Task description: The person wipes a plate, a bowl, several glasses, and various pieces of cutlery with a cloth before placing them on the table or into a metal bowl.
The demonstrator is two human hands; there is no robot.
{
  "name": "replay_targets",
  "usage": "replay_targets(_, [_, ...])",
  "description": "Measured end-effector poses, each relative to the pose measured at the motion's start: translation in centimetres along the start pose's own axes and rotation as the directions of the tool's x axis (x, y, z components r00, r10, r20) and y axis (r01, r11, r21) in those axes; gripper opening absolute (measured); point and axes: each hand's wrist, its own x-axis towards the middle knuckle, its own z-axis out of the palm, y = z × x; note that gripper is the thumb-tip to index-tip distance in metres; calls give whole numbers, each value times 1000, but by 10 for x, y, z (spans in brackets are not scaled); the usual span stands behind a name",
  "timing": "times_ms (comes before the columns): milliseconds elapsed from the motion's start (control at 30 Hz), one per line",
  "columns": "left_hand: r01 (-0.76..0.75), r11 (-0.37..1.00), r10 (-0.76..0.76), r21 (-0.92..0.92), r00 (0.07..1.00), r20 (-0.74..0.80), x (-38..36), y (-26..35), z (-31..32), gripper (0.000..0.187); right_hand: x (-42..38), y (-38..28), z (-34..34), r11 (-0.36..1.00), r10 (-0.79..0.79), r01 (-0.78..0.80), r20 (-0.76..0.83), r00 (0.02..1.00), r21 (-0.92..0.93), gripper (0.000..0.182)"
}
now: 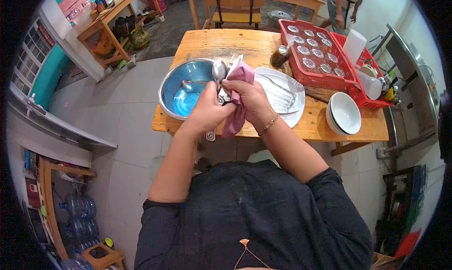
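In the head view, my left hand (210,106) is closed around several pieces of metal cutlery, among them a spoon (219,70) whose bowl points up. My right hand (254,100) is wrapped round a pink cloth (243,73), pressed against the same cutlery; fork tines show beside the cloth's top. Just left of my hands stands a metal basin (165,96), bluish inside, with a spoon lying in it. To their right, a white plate (296,111) carries several forks. My fingers hide how many pieces I hold.
Clear glasses fill a red basket (301,77) at the table's (212,41) back right. A jar of dark liquid (279,57) stands beside it. Stacked bowls (346,113) sit near the right edge, by a second red basket (369,102) of containers. Another person (346,1) stands beyond.
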Motion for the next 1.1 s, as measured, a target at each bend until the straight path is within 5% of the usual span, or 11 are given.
replay_targets(100, [173,939,-125,-296,977,173,-7,7,-2,41,-4,3,-3,997,-42,38,-61,997,-60,8])
replay_targets(200, [149,977,-127,-156,982,140,-11,7,1,36,-7,-8,-6,992,-3,0,-22,1000,-128,8])
replay_targets(300, [-9,997,2,72,995,95,-19,15,-5,35,0,-23,-12,999,-46,46,38,998,-5,8])
replay_targets(433, [83,961,-35,-263,983,181,-29,19,-11,31,7,-42,-18,999,38,-40,35,999,35,9])
replay_targets(567, [167,880,-79,-444,975,209,-40,18,-29,29,19,-50,-17,984,-165,172,-114,980,48,15])
replay_targets(600, [162,860,-70,-483,977,203,-44,16,-36,29,24,-56,-31,993,-116,115,-150,982,-18,16])
replay_targets(633, [174,873,-143,-455,984,102,-45,10,-47,27,5,-70,-13,973,-222,229,-143,965,34,17])
replay_targets(800, [153,935,-257,-319,913,-317,-10,-20,-117,25,-5,-87,-26,959,-216,196,83,973,207,9])
replay_targets(967, [579,811,-549,81,803,-232,56,-62,-116,23,-25,-87,-12,977,-186,172,113,976,125,11])
replay_targets(1100, [682,712,-651,166,730,-210,94,-96,-71,27,-36,-88,-21,987,-158,158,17,987,8,14])
